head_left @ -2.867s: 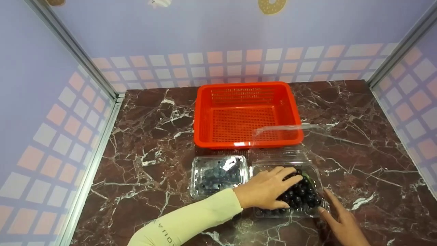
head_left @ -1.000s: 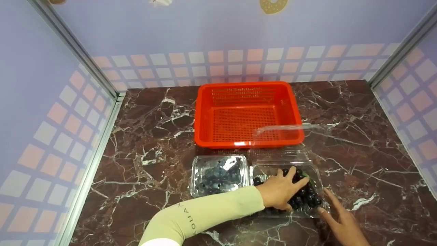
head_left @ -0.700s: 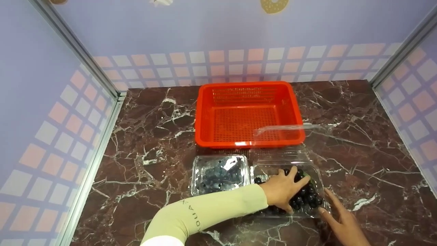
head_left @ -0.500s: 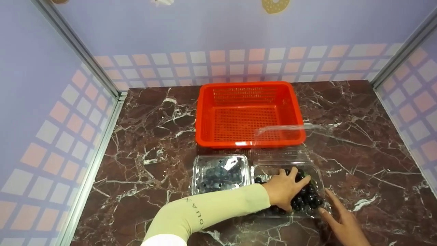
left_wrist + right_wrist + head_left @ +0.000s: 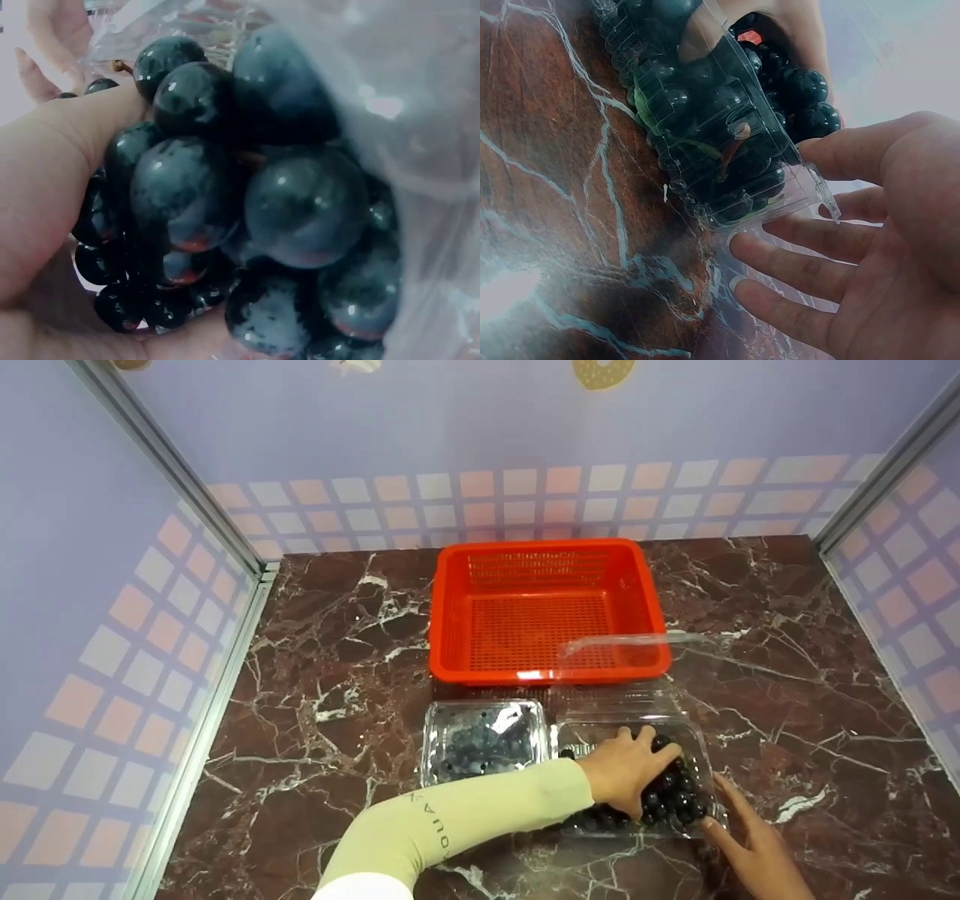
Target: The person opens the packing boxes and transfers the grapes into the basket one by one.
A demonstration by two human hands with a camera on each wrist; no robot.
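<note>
A bunch of dark grapes (image 5: 669,799) lies in a clear plastic box (image 5: 701,750) with its lid folded back. My left hand (image 5: 622,772) reaches over the bunch and grips it, thumb (image 5: 45,157) on one side and fingers under several grapes in the left wrist view. At the box's right side is my right hand (image 5: 750,840). Its thumb is at the rim and its fingers (image 5: 802,270) are spread along the outer wall in the right wrist view. A green leaf and brown stem (image 5: 731,154) show through the wall there.
A second clear box (image 5: 480,742), closed over small dark fruit, stands just left of the first. Behind both is a red plastic basket (image 5: 536,630). The raised clear lid (image 5: 622,649) overlaps its front right corner in view. Walls bound the marble-patterned table (image 5: 337,660).
My left hand has slid right, farther over the grapes, and its fingers have drawn in on them. The grapes by it have shifted slightly. My right hand keeps its place at the box.
</note>
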